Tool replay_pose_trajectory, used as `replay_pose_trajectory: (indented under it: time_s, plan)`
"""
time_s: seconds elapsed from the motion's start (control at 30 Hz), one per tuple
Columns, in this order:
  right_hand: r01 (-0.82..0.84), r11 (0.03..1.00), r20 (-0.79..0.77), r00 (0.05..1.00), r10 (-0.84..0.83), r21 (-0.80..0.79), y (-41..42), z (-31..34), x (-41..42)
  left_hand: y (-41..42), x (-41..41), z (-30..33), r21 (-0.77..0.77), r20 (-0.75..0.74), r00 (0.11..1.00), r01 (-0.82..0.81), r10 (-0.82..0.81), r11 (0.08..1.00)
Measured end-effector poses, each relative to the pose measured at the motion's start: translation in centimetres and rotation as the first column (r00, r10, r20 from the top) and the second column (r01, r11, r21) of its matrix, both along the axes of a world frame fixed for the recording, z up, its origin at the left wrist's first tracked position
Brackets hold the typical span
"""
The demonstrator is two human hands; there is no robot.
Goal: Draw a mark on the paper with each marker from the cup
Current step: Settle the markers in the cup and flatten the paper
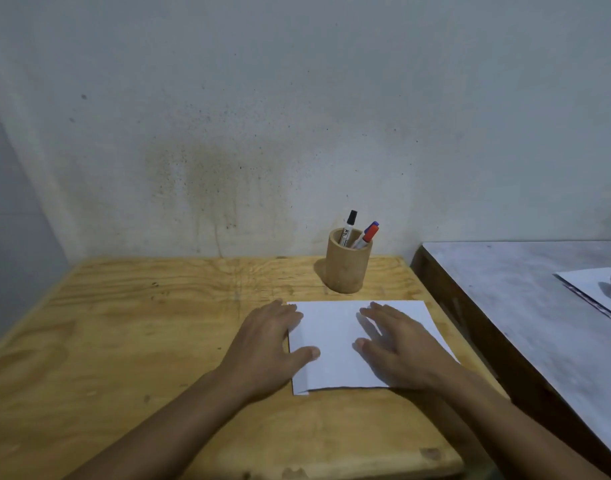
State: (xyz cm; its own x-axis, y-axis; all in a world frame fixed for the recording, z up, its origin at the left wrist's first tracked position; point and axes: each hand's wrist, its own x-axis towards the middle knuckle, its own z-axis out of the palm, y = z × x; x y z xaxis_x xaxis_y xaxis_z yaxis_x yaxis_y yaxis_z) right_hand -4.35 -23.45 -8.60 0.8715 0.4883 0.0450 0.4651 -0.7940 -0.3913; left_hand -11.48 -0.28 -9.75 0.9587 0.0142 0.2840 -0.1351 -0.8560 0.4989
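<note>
A blank white paper (335, 344) lies on the wooden table (141, 323), right of centre. My left hand (267, 344) rests flat over its left edge, fingers apart, holding nothing. My right hand (401, 348) lies flat on the paper's right half, fingers spread, also empty. Behind the paper stands a tan round cup (347, 263). Three markers stick out of it: one with a black cap (349, 225), one with a red cap (369, 234) and one with a blue cap (372, 226) just behind the red one.
A stained grey wall rises right behind the table. To the right, across a narrow gap, stands a second grey-topped table (511, 306) with a white sheet (595, 285) on it.
</note>
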Motion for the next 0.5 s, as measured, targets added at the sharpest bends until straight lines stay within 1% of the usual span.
replay_pose_trajectory:
  time_s: [0.07, 0.13, 0.27, 0.37, 0.5]
  plan:
    - [-0.008, 0.998, 0.027, 1.000, 0.010, -0.068, 0.1, -0.5, -1.0, 0.3, -0.6, -0.9, 0.072, -0.047, 0.999, 0.016, -0.012, 0.997]
    - [-0.013, 0.998, 0.065, 0.998, 0.017, -0.060, 0.1, -1.0, -1.7, 0.5, -1.1, -1.3, 0.106, -0.073, 0.997, 0.015, -0.007, 0.994]
    - [-0.013, 0.997, 0.058, 0.998, 0.017, -0.071, -0.3, -2.4, -2.3, 0.5, -2.1, -1.9, 0.115, -0.110, 0.994, 0.009, 0.004, 0.993]
    - [0.004, 0.995, 0.063, 0.998, 0.002, -0.096, -0.5, -2.9, -2.3, 0.3, -2.9, -2.1, 0.160, -0.098, 0.995, 0.017, -0.002, 0.987]
    - [0.006, 0.994, 0.100, 0.995, 0.005, -0.108, -0.8, -3.5, -2.3, 0.2, -3.2, -2.4, 0.257, -0.099, 0.995, 0.034, -0.009, 0.966]
